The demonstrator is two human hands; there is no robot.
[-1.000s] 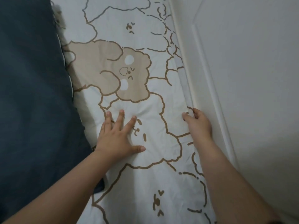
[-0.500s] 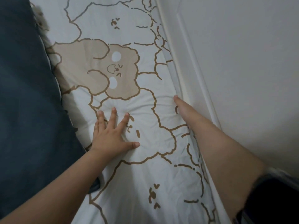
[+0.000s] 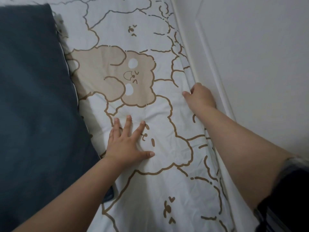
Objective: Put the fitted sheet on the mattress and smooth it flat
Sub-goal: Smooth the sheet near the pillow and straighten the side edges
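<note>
Fitted sheet [image 3: 133, 22] mostly spread; left hand [image 3: 127, 143] presses it flat with splayed fingers, right hand [image 3: 200, 96] grips its wall-side edge, tucking unfinished.

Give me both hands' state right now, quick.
Left hand: open, fingers spread, pressing flat on the sheet.
Right hand: fingers curled at the sheet's edge by the wall, apparently gripping it.

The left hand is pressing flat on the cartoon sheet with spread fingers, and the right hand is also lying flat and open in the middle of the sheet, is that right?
Not quite. The left hand does press flat with spread fingers on the sheet, but the head view shows the right hand curled round the sheet's edge beside the wall, not flat in the middle.
</note>
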